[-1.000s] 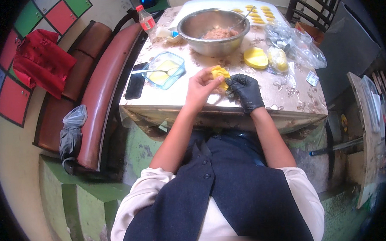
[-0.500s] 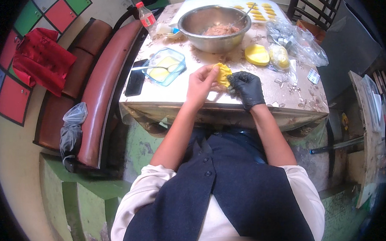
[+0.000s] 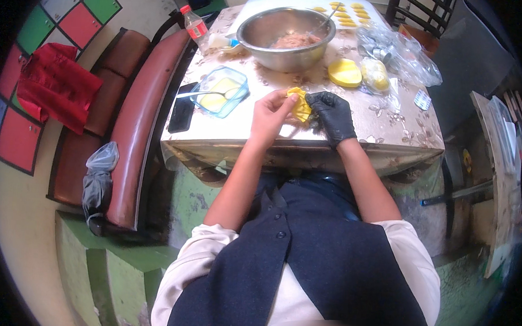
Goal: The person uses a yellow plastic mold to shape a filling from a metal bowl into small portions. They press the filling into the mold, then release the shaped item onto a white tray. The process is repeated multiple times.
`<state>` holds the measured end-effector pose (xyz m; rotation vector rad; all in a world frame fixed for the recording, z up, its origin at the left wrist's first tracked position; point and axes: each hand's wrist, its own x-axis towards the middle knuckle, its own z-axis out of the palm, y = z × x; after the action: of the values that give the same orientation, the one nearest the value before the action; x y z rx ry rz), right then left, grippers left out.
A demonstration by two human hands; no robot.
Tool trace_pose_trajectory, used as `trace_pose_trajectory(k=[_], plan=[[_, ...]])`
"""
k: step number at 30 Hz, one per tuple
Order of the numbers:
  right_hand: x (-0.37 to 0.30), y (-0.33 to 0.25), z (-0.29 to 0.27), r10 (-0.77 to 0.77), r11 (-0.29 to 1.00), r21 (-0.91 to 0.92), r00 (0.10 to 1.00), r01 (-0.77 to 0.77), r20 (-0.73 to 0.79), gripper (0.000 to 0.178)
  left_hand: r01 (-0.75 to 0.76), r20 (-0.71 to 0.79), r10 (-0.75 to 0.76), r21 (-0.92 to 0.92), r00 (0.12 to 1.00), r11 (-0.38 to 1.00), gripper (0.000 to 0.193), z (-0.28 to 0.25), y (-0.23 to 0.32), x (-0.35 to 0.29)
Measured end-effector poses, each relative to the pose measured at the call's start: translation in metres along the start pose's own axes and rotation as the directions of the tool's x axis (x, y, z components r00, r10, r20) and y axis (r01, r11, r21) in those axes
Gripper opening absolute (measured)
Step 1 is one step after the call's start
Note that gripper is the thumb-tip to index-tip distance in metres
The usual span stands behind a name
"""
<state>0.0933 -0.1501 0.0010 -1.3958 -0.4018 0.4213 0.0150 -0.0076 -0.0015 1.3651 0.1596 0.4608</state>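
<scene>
While dough (image 3: 300, 109) is held, floral tablecloth (image 3: 390, 131), brown bench (image 3: 148, 117)

Pinching crumpled yellow dough piece (image 3: 300, 110) with bare left hand (image 3: 269, 115) and black-gloved right hand (image 3: 335, 118), over near side of worktop (image 3: 384, 131); facing steel bowl (image 3: 286, 61) of pinkish mixture (image 3: 295, 41).

The left forearm (image 3: 237, 182) points to one o'clock, the right forearm (image 3: 368, 182) to eleven. The bare left hand (image 3: 269, 118) is bent into a pinch; at its three o'clock, just apart, the black-gloved right hand (image 3: 334, 116) curls, pinching too.
</scene>
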Motion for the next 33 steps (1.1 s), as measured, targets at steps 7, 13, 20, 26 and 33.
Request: trace_pose_trajectory(k=[7, 13, 20, 26, 33], plan=[[0.007, 0.013, -0.003, -0.041, 0.999, -0.023, 0.999, 0.040, -0.011, 0.013, 0.038, 0.010, -0.038, 0.018, 0.999, 0.999, 0.031, 0.000, 0.004, -0.001], [0.004, 0.013, 0.001, -0.066, 0.992, 0.104, 0.998, 0.068, -0.023, 0.015, 0.038, 0.065, -0.040, 0.020, 0.997, 0.999, 0.033, -0.003, 0.005, 0.000], [0.004, 0.014, -0.007, -0.055, 0.995, 0.085, 0.998, 0.055, -0.001, 0.017, 0.027, 0.011, -0.028, 0.055, 1.000, 0.998, 0.034, -0.002, 0.009, -0.002], [0.004, 0.010, -0.009, -0.019, 0.998, 0.063, 0.999, 0.017, 0.027, 0.017, 0.014, -0.012, -0.014, 0.021, 1.000, 1.000, 0.036, -0.003, 0.007, -0.001], [0.002, 0.006, -0.003, -0.014, 0.999, 0.044, 1.000, 0.013, 0.025, 0.017, -0.010, 0.006, 0.010, 0.039, 1.000, 0.999, 0.034, -0.004, 0.002, 0.001]])
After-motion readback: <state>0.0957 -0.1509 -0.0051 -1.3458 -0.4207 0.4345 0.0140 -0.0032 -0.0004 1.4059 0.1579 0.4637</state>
